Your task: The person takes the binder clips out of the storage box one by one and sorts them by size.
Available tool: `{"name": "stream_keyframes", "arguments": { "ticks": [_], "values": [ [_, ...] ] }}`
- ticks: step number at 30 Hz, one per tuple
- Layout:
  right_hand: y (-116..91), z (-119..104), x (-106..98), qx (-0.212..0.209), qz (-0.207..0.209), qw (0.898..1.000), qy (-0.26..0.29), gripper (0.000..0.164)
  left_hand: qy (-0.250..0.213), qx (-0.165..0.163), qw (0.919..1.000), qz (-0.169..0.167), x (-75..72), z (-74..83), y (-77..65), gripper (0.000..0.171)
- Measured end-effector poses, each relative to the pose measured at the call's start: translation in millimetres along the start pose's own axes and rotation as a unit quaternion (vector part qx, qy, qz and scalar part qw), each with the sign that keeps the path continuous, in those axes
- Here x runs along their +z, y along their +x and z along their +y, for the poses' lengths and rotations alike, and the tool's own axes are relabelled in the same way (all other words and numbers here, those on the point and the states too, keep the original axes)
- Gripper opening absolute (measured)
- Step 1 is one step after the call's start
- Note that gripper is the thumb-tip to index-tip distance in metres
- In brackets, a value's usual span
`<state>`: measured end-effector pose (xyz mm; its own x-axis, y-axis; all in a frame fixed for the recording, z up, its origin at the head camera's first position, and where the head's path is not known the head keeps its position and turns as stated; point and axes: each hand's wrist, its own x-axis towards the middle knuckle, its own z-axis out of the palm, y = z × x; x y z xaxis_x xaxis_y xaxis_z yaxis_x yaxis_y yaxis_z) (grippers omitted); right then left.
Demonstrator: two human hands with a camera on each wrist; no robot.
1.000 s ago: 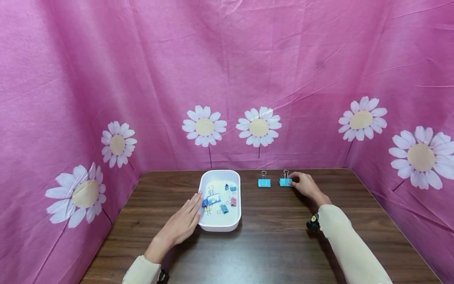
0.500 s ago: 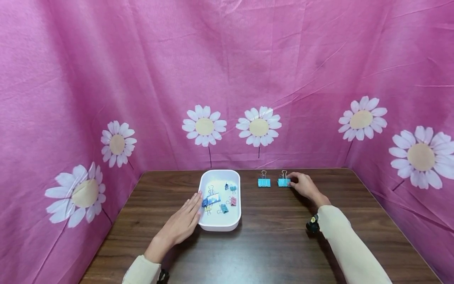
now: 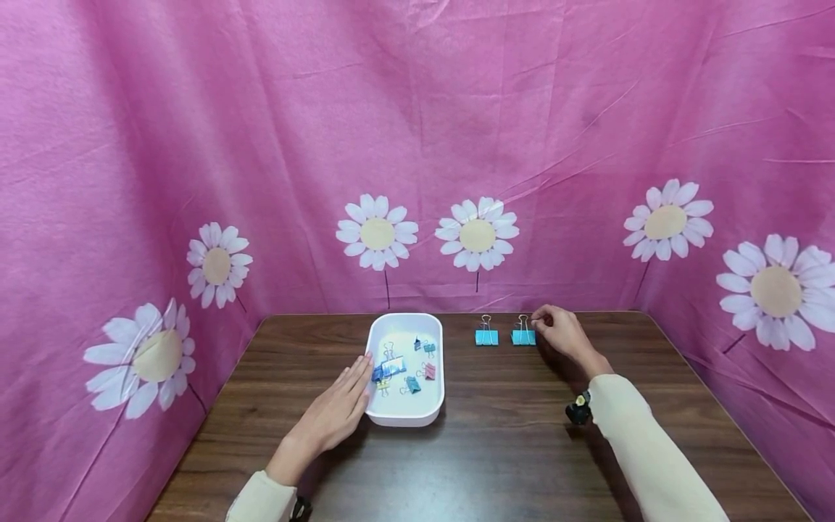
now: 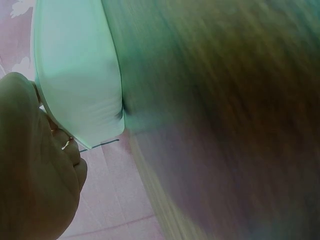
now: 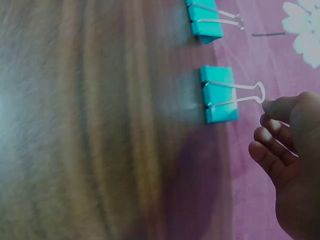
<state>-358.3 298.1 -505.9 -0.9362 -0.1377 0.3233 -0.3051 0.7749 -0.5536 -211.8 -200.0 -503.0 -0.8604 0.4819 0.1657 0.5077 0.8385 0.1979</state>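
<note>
My left hand point(image 3: 333, 409) lies with straight fingers along the left wall of a white plastic tray point(image 3: 404, 419); in the left wrist view the palm shows beside that wall. Inside the tray are several small binder clips, among them a pink clip point(image 3: 429, 372), a teal clip point(image 3: 412, 385) and a yellow clip point(image 3: 383, 384). Two larger turquoise binder clips stand upright at the table's back, a left clip point(image 3: 486, 338) and a right clip point(image 3: 523, 338). Beside the right clip is my right hand point(image 3: 562, 333), fingers loosely bent, fingertips close by its wire handle point(image 5: 250, 92).
The brown wooden table point(image 3: 470, 464) ends at the back against a pink curtain point(image 3: 417, 109) printed with white daisies. The curtain also closes in the left and right sides. A dark wrist device point(image 3: 578, 409) sits at the right sleeve.
My right hand slid the right turquoise clip slightly left, then its fingers came off the clip's body and rose toward the handle. The left hand and tray stayed put.
</note>
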Motion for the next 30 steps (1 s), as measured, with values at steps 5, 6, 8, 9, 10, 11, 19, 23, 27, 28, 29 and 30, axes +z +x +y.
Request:
{"name": "stream_keyframes", "arguments": {
  "ticks": [5, 6, 8, 9, 10, 11, 19, 23, 27, 28, 29, 30],
  "values": [
    [13, -15, 0, -0.016, -0.018, 1.0, 0.011, 0.009, 0.006, 0.005, 0.9999, 0.01, 1.0, -0.1, -0.3, 0.058],
    [15, -19, 1, -0.021, -0.025, 0.999, 0.013, 0.009, 0.006, 0.005, 0.9999, 0.01, 1.2, -0.1, -0.4, 0.058],
    [20, -30, 3, -0.031, -0.04, 0.999, 0.019, 0.009, 0.005, 0.004, 0.9999, 0.009, 1.3, 0.0, -1.0, 0.058],
    [22, -36, 3, -0.041, -0.047, 0.998, 0.021, 0.009, 0.004, 0.004, 0.9999, 0.009, 1.4, 0.1, -1.3, 0.058],
    [24, -43, 4, -0.048, -0.054, 0.997, 0.026, 0.009, 0.004, 0.004, 1.0, 0.008, 1.4, 0.2, -1.6, 0.058],
    [26, -49, 5, -0.057, -0.059, 0.996, 0.029, 0.008, 0.003, 0.004, 1.0, 0.008, 1.5, 0.2, -1.8, 0.058],
    [44, -105, 12, -0.119, -0.109, 0.986, 0.04, 0.005, 0.003, 0.004, 1.0, 0.007, 0.7, -1.1, -2.0, 0.058],
    [52, -130, 16, -0.154, -0.129, 0.979, 0.028, 0.007, 0.004, 0.001, 1.0, 0.003, 0.1, -1.4, -1.5, 0.058],
    [59, -151, 23, -0.188, -0.141, 0.972, 0.012, 0.009, 0.004, 0.001, 1.0, 0.003, -0.1, -1.0, -0.8, 0.058],
    [60, -156, 24, -0.192, -0.145, 0.971, 0.011, 0.011, 0.003, 0.002, 1.0, 0.004, -0.2, -0.8, -0.5, 0.058],
    [62, -161, 25, -0.196, -0.148, 0.969, 0.008, 0.011, 0.002, 0.004, 1.0, 0.006, -0.1, -0.7, -0.2, 0.058],
    [62, -166, 27, -0.198, -0.153, 0.968, 0.005, 0.012, 0.002, 0.006, 1.0, 0.007, -0.1, -0.5, -0.1, 0.058]
  ]
}}
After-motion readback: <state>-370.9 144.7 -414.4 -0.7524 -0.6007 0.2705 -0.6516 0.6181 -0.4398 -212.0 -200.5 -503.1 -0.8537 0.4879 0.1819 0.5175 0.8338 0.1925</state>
